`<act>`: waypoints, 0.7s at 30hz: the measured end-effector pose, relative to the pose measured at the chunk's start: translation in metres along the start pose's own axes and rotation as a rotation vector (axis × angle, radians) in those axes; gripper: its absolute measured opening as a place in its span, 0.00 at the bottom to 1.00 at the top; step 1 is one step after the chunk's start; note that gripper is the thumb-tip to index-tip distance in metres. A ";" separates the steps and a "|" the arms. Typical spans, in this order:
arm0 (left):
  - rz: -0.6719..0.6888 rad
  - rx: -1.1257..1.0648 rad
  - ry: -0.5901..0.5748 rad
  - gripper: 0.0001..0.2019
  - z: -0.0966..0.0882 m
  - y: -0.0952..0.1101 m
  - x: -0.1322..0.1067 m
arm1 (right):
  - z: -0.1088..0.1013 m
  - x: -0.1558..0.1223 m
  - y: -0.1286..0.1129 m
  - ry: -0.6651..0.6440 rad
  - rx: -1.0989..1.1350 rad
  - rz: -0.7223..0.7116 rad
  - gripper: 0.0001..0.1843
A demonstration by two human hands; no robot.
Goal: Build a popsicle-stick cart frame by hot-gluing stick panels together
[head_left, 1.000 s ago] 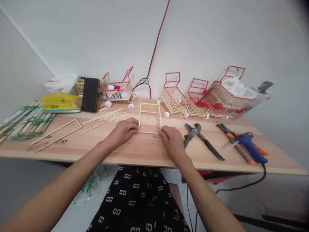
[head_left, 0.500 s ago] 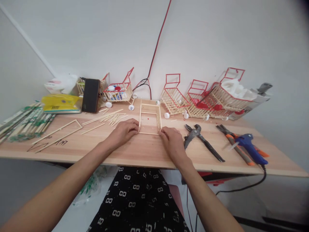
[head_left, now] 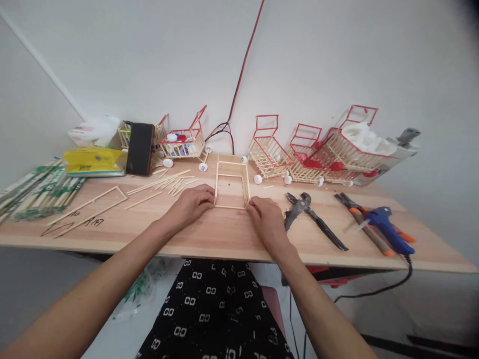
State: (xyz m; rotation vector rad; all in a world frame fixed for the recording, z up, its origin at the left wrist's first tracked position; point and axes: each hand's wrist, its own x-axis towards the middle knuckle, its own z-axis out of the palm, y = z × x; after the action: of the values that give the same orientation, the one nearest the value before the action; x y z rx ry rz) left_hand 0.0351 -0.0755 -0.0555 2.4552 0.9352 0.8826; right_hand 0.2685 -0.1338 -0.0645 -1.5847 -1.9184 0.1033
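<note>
A small box-shaped frame of pale wooden sticks (head_left: 232,207) rests on the wooden table in front of me. At its near left corner, my left hand (head_left: 195,203) pinches the frame between thumb and fingers. My right hand (head_left: 267,217) grips the near right corner the same way. The frame's right side is filled with upright sticks, while its near side shows one low stick. Loose cut sticks (head_left: 175,183) lie beyond my left hand. To the right of my right hand lie black pliers (head_left: 305,209) with their handles spread.
Finished stick carts with red rims (head_left: 269,149) stand along the wall. On the right are a blue glue gun (head_left: 389,229) and orange-handled pliers (head_left: 364,224). At left are a phone (head_left: 140,149), a yellow packet (head_left: 95,160), bundled sticks (head_left: 48,192) and a U-shaped stick frame (head_left: 90,202).
Both hands stay at the same corners of the stick frame. The whole view has shifted only very slightly; nothing was picked up or let go.
</note>
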 end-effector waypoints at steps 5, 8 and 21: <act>0.005 0.005 -0.007 0.06 0.000 0.000 0.000 | 0.001 0.000 0.001 0.003 -0.015 -0.003 0.12; 0.010 0.001 0.000 0.06 0.000 0.001 0.001 | 0.001 0.000 0.001 -0.001 -0.008 0.001 0.12; 0.008 -0.003 0.000 0.06 -0.001 0.002 0.001 | 0.001 0.000 0.001 0.003 -0.009 0.003 0.12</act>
State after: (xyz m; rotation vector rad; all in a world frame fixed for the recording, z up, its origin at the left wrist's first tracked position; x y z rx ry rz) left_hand 0.0361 -0.0760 -0.0534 2.4578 0.9247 0.8863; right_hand 0.2687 -0.1332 -0.0657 -1.5930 -1.9166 0.0936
